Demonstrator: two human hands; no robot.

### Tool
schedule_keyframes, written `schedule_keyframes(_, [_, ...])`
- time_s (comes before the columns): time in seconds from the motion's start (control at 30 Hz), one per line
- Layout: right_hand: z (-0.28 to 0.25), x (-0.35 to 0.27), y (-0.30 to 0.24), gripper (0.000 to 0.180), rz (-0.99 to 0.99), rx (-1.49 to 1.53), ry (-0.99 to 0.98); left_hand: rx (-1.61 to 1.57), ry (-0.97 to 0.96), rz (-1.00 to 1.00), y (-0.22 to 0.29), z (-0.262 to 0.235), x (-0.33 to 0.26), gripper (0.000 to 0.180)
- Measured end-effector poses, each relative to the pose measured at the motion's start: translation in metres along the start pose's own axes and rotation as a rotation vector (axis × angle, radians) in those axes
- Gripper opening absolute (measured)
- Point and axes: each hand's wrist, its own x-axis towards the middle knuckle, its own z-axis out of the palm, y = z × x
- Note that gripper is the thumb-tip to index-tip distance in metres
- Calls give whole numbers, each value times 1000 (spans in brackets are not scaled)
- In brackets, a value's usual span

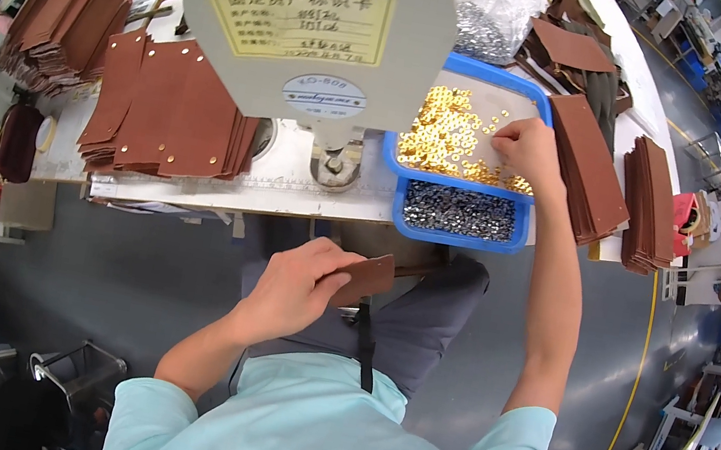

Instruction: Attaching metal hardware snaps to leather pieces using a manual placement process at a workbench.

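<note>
My left hand (pixel 290 288) is closed around a brown leather piece (pixel 371 277), held over my lap below the table's front edge. Over the right part of an upper blue tray (pixel 464 183), my right hand (pixel 533 151) has its fingertips pinched together. Whatever is between those fingertips is too small or hidden to make out. Small gold metal rings (pixel 443 129) lie heaped across the left and front of this tray. Just in front, a lower blue tray (pixel 459 240) holds many dark metal fasteners (pixel 459 212).
A pale press machine (pixel 270 84) rises in the middle, its tool end (pixel 334 163) above the table. Leather pieces with gold studs (pixel 178 111) lie left of it, near taller leather stacks (pixel 73 20). More leather stacks (pixel 587 173) stand right of the trays, a plastic bag (pixel 489 16) behind.
</note>
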Motion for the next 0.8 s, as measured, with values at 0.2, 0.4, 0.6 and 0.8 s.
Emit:
schedule_keyframes(0.2, [4, 3, -11, 13, -71, -278, -16, -287, -121, -397, -14, 5, 8, 22])
schedule_keyframes(0.4, [-10, -73, -71, 6, -207, 285, 200, -699, -165, -316, -22, 1, 1, 43])
schedule_keyframes(0.6, [30, -194, -120, 19, -603, 490, -24, -950, -253, -363, -14, 7, -1, 41])
schedule_keyframes(0.8, [32, -204, -119, 20, -474, 550, -44, -955, -273, -427, -5, 11, -3, 37])
